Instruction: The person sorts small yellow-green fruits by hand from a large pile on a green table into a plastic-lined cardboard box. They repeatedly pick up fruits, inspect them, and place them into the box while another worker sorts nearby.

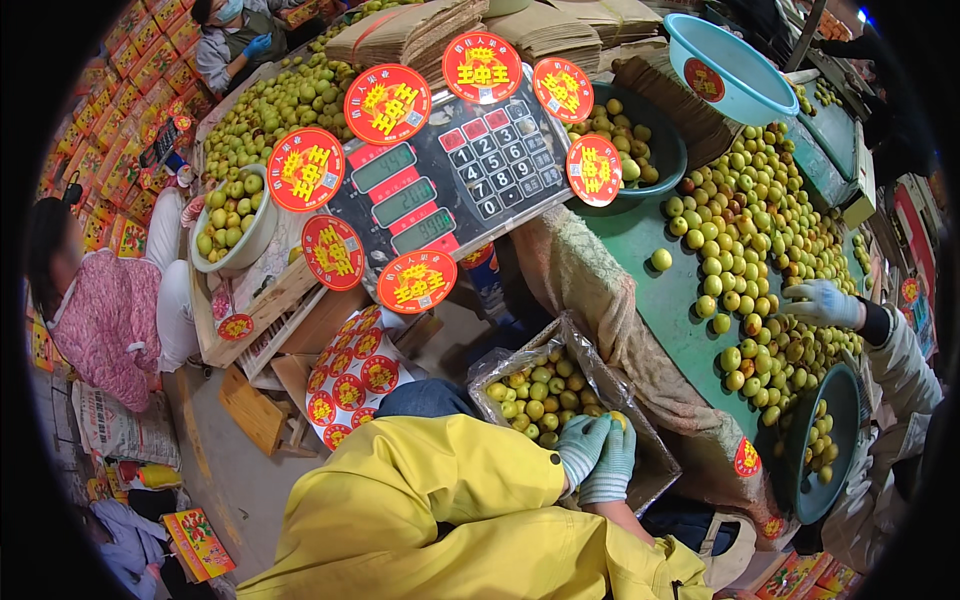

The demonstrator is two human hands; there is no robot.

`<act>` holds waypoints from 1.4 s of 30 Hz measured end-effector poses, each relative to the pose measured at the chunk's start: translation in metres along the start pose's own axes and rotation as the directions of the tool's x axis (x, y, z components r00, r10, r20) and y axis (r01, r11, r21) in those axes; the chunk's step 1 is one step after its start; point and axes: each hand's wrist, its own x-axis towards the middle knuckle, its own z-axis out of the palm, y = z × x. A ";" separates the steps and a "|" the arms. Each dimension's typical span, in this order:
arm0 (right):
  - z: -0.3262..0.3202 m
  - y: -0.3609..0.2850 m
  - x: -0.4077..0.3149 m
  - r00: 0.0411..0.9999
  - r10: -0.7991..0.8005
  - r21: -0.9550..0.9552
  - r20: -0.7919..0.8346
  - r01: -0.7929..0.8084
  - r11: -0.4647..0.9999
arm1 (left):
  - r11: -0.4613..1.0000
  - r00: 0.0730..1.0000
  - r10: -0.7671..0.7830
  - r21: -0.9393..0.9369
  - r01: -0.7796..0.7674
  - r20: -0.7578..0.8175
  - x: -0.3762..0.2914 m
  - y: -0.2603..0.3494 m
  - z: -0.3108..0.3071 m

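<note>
A cardboard box lined with clear plastic (637, 394) stands before me, partly filled with green-yellow jujube-like fruits (536, 393). Over its near end my left hand (582, 448) and my right hand (613, 459), both in striped knit gloves, are close together. A yellowish fruit (618, 418) shows at the fingertips of my right hand. My left fingers are bent against the right ones; whether they also touch a fruit is hidden. Above the box stands a digital scale (420, 172) with round red stickers around its panel.
On the right, a green sorting table (637, 262) carries many fruits and a teal basin (847, 450); a co-worker's gloved hand (821, 304) is over them. A sticker sheet (352, 375) lies left of the box. Another person sits at the left by a white basin (259, 240).
</note>
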 end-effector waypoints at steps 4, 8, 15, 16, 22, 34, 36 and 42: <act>0.001 -0.005 -0.002 1.000 0.009 -0.007 -0.001 -0.009 1.000 | 0.997 0.998 -0.056 -0.059 0.059 0.039 0.002 -0.008 -0.006; 0.005 -0.009 -0.007 0.999 0.039 -0.002 -0.002 -0.039 0.999 | 0.987 0.991 -0.107 -0.111 0.115 0.074 -0.002 -0.011 -0.008; -0.006 0.011 -0.003 0.997 0.081 -0.020 -0.002 -0.081 0.996 | 0.983 0.983 -0.170 -0.054 0.174 0.063 -0.002 -0.020 -0.004; -0.008 0.013 -0.002 0.996 0.084 -0.016 -0.005 -0.084 0.996 | 0.981 0.980 -0.189 -0.039 0.191 0.060 -0.001 -0.020 -0.003; -0.003 0.005 -0.015 0.980 0.197 -0.033 -0.014 -0.197 0.980 | 0.945 0.945 -0.326 -0.017 0.327 0.021 0.015 -0.079 0.012; -0.054 -0.087 -0.031 0.920 -0.379 -0.025 -0.097 0.378 0.925 | 0.494 0.500 0.865 0.099 -0.864 0.040 -0.038 0.056 0.052; -0.058 -0.157 -0.038 0.895 -0.445 0.263 -0.016 0.433 0.862 | 0.641 0.663 0.748 -0.214 -0.737 -0.042 -0.054 0.112 0.098; -0.183 -0.252 0.038 0.845 -0.462 0.452 -0.268 0.534 0.715 | 0.760 0.701 0.644 -0.145 -0.634 0.308 -0.066 0.240 0.237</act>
